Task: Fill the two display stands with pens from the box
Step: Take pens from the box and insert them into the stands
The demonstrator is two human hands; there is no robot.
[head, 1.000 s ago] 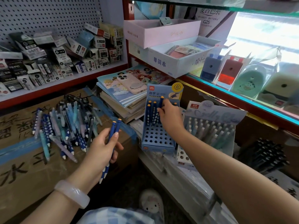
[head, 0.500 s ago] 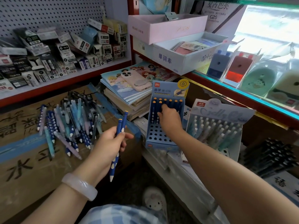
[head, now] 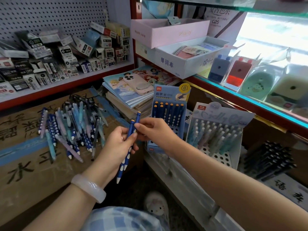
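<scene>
- Cardboard box [head: 25, 164], left of frame: loose pens [head: 70, 129] heaped on top.
- Two display stands, centre-right: blue stand [head: 170, 104], part filled; pale stand [head: 216, 135] beside it.
- Left hand [head: 116, 145], centre: fingers curled round two blue pens [head: 128, 147].
- Right hand [head: 153, 130]: fingertips pinch one pen's upper end.

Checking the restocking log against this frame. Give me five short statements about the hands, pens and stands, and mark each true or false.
1. The left hand holds two dark blue pens. True.
2. The right hand rests inside the pale stand. False: it pinches the upper part of a pen held in the left hand.
3. The blue stand has pens in its back rows. True.
4. The phone lies on the cardboard box. False: it lies on a stack of books.
5. Loose pens lie piled on the cardboard box. True.
</scene>
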